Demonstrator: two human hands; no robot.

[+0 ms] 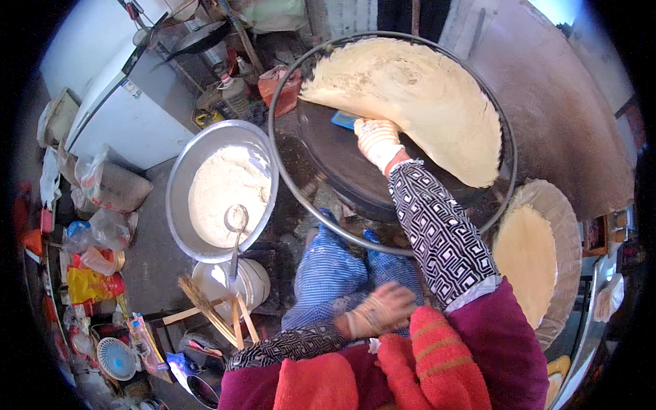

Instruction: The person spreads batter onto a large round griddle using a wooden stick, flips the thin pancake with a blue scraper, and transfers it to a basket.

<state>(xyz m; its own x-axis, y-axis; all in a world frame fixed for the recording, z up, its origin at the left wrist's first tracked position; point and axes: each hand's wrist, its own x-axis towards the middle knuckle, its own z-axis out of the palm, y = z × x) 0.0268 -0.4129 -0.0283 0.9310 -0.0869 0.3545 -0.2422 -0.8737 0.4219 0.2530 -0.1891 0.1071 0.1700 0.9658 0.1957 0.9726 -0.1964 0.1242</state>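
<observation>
A broad dark griddle (328,150) fills the upper centre of the frame, its lower left bare and its upper right covered by a thin, ragged-edged sheet of pale batter (437,102); any uneven pressure along that edge could tear the layer or leave it lumpy. At left centre, a steel basin (179,184) of batter sits beside the griddle, while at right a plastic-lined tray (564,239) carries a round pale crepe (525,260), whose thin rim could crack if bent. A patterned sleeve (437,229) crosses the griddle's lower right rim, low enough that a careless lean might scorch it, should the plate be hot, or smear the batter. The gloved right hand (378,141), near the griddle's middle, grips a blue scraper (344,120) at the sheet's lower left edge; a slack hold could let the blade skip and gouge. The left hand (386,309), blurred over the lap at lower centre, shows nothing held, though its palm is hidden and its grip cannot be told. A ladle (236,219) leans across the basin's rim, where a knock could tip it out.
</observation>
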